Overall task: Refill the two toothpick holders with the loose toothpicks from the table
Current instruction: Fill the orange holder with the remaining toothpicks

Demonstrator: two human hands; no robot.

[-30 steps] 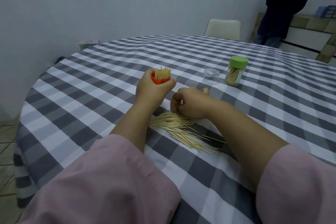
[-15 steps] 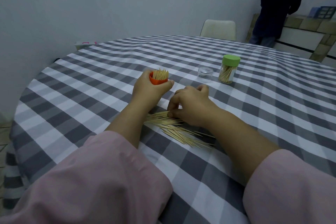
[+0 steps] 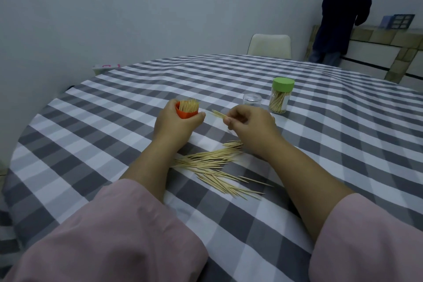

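The left hand [image 3: 176, 126] is gripping an orange holder [image 3: 185, 112], its fingers curling round the cup, which is standing upright and packed with toothpicks. Just to its right, the right hand [image 3: 250, 125] is pinching a few picks [image 3: 219, 114] between thumb and fingertips, their tips pointing toward the holder without touching it. Nearer the person than both hands, a loose pile [image 3: 212, 162] of toothpicks is lying fanned out on the checked cloth of the counter [image 3: 96, 144], partly running under the right wrist and reaching the left forearm. Beyond the right hand a clear cap [image 3: 252, 100] is sitting beside a clear jar [image 3: 280, 96] with a green lid, itself holding toothpicks; the jar is carrying a pale label, but its writing is too small to read. Far beyond the left hand, at the counter's edge, a white box [image 3: 105, 68] with pink marks is showing, its print unreadable. A pale chair [image 3: 270, 45] is standing behind the counter, and a person in dark clothes [image 3: 334, 14] is standing at a tiled ledge past the right hand.
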